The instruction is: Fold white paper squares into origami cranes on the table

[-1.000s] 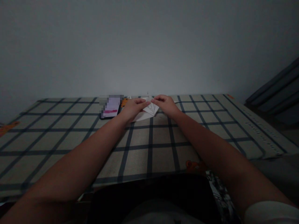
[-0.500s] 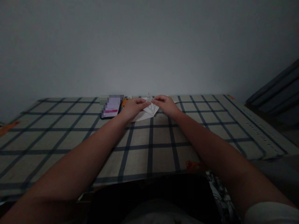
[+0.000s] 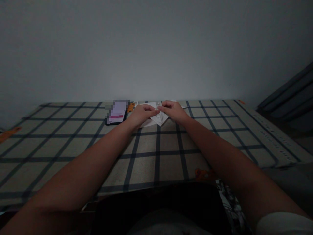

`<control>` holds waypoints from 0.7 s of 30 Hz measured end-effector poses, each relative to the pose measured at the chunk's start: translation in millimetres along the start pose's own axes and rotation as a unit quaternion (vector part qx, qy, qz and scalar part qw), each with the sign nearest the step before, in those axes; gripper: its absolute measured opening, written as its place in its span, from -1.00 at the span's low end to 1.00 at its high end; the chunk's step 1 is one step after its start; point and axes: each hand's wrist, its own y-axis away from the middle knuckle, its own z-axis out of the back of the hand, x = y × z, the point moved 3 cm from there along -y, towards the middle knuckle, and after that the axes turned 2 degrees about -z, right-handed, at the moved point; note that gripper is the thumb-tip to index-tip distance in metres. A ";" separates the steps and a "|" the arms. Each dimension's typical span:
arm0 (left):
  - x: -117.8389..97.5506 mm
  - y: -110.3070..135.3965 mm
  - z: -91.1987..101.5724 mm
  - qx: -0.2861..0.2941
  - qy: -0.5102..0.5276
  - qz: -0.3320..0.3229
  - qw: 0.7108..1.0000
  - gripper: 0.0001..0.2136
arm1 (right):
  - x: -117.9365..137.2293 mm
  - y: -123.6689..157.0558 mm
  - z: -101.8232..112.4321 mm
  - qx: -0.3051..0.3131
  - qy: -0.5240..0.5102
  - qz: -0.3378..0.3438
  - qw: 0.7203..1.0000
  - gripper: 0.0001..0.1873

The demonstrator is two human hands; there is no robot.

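Observation:
A folded white paper [image 3: 159,118] lies at the far side of a checked cloth [image 3: 156,156]. Both hands meet over it. My left hand [image 3: 141,114] pinches its left part, fingertips pointing right. My right hand [image 3: 172,111] pinches its top edge from the right, fingers curled. The two sets of fingertips nearly touch above the paper's middle. Part of the sheet is hidden under my hands.
A phone [image 3: 116,114] with a lit screen lies just left of my left hand. Small orange patches [image 3: 204,173] show on the cloth near its front edge. A plain wall stands close behind. Dark slanted boards [image 3: 288,98] lean at the right.
The thin paper point that stood up between my fingertips is now folded down; the paper lies flatter and a little nearer. My hands have barely moved.

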 end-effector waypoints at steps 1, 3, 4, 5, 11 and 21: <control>0.3 -0.2 0.2 -0.002 -0.004 0.001 1.000 -0.72 | -0.9 -0.3 -0.7 0.005 -0.005 -0.005 1.000 -0.67; 0.5 -0.3 0.6 -0.005 -0.017 0.001 1.000 -0.72 | -1.1 -0.6 -2.1 0.012 -0.016 -0.015 1.000 -0.67; 0.4 0.0 0.7 -0.004 -0.025 0.002 1.000 -0.72 | -0.1 -0.7 -2.6 0.014 -0.020 -0.018 1.000 -0.66; 0.2 0.5 0.5 -0.001 -0.030 0.003 1.000 -0.72 | 1.5 -0.5 -2.9 0.013 -0.020 -0.018 1.000 -0.67; -5.3 4.2 -2.1 0.018 -0.044 0.001 0.999 -0.71 | 8.8 0.5 0.8 -0.024 0.024 0.000 0.999 -0.62; -13.2 5.9 -1.5 0.011 -0.064 -0.061 0.996 -0.65 | 1.1 -1.3 1.4 -0.038 -0.031 -0.015 0.999 -0.60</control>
